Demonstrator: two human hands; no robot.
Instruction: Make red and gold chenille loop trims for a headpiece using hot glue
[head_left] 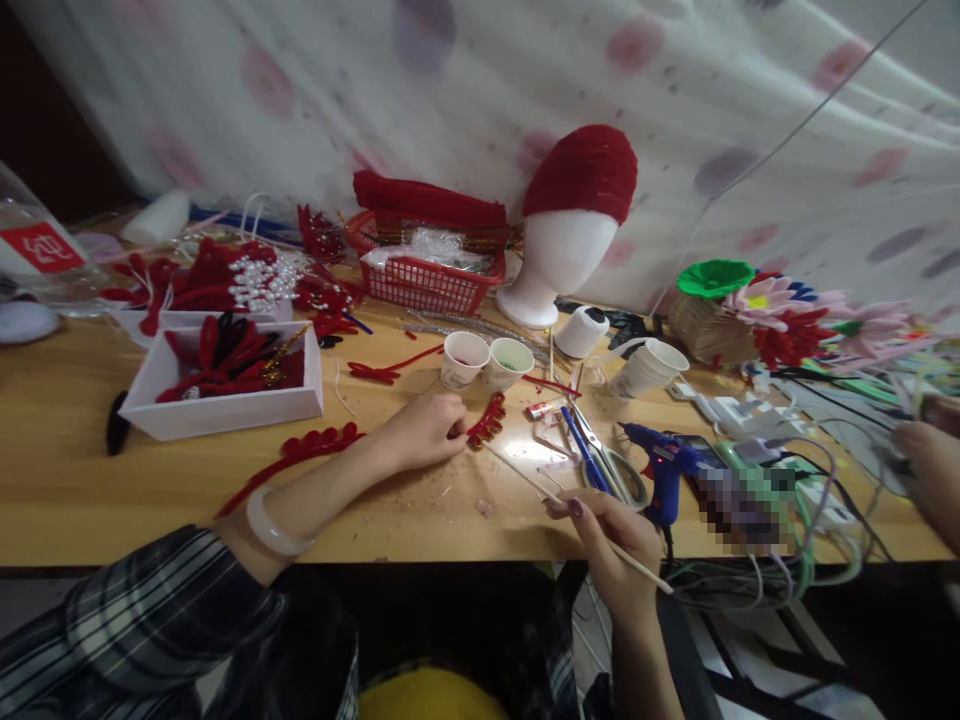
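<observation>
My left hand is closed at the middle of the table, its fingers pinching one end of a small red fuzzy piece with a gold scalloped edge. In my right hand is a thin pale stick, held like a pen. The stick's far tip comes close to the gold edge; I cannot tell whether it touches. Two paper cups stand just beyond: one with red bits, one with green bits. A curved red fuzzy strip lies behind my left forearm.
Scissors, blue pens and a blue glue gun lie right of centre. A white box holds red pieces at left. Behind are a red basket and a foam head. Another person's hand is at far right.
</observation>
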